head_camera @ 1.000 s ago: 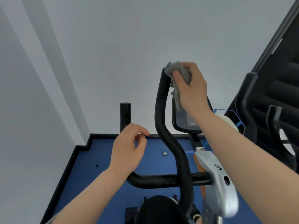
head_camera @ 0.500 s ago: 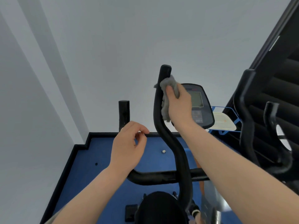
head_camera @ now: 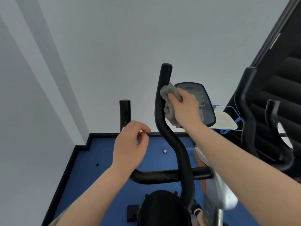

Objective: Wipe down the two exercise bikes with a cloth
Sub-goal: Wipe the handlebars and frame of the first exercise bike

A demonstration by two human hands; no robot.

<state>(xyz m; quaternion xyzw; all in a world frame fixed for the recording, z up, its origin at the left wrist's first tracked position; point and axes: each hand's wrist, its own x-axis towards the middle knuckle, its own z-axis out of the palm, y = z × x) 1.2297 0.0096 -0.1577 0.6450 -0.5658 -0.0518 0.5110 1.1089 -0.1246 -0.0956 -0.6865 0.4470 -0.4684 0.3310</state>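
My right hand [head_camera: 185,110] grips a crumpled grey cloth [head_camera: 169,103] and presses it against the upper part of the near bike's tall black curved handlebar [head_camera: 164,128]. The bike's console [head_camera: 203,105] sits just behind that hand. My left hand [head_camera: 130,144] hovers with loosely curled fingers, holding nothing, in front of the short upright left handlebar [head_camera: 125,111]. A black crossbar [head_camera: 162,176] joins the two bars low down. A second bike's black handlebars [head_camera: 247,111] stand at the right.
Blue floor mat [head_camera: 101,152] with a black border lies below, against grey-white walls. A small blue rack with a pale tray [head_camera: 225,121] sits behind the console. A dark slatted structure [head_camera: 285,79] fills the right edge.
My right hand slid the cloth down from the tip of the tall handlebar to a point below its top. The left hand has hardly moved.
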